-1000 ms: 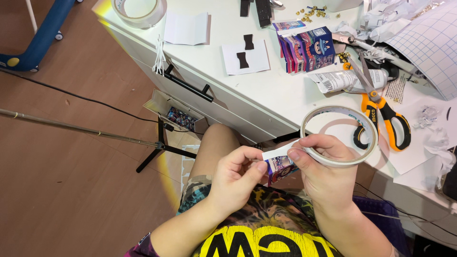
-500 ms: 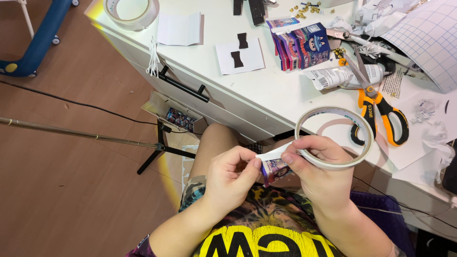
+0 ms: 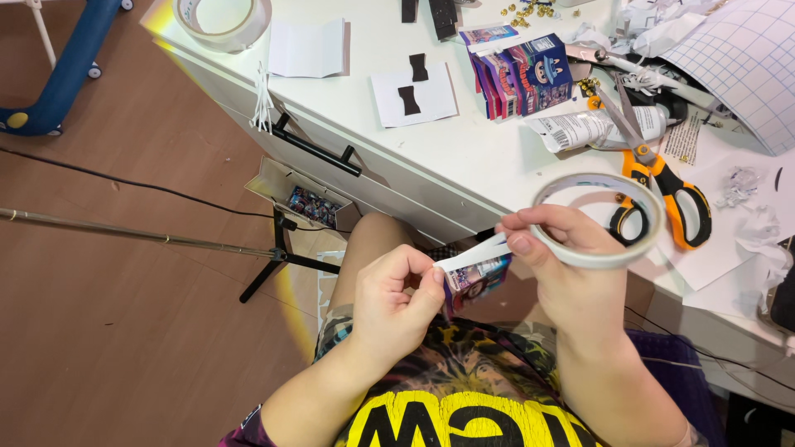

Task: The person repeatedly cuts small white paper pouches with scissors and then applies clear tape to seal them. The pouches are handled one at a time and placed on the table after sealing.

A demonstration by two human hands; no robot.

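Right hand [image 3: 571, 257] grips the tape roll [image 3: 600, 219], left hand [image 3: 397, 294] pinches the strip end [image 3: 472, 255] over the small box [image 3: 476, 280]; I'd keep it taut and straight.

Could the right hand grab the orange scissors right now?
Probably not yet: the right hand is full with the tape roll. The orange scissors lie just past it on the table, nothing between.

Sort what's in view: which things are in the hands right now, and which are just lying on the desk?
In hand:
left hand, pinching the tape strip
right hand, holding the tape roll
small printed box

Lying about:
scissors
clear tape roll
printed boxes
crumpled paper
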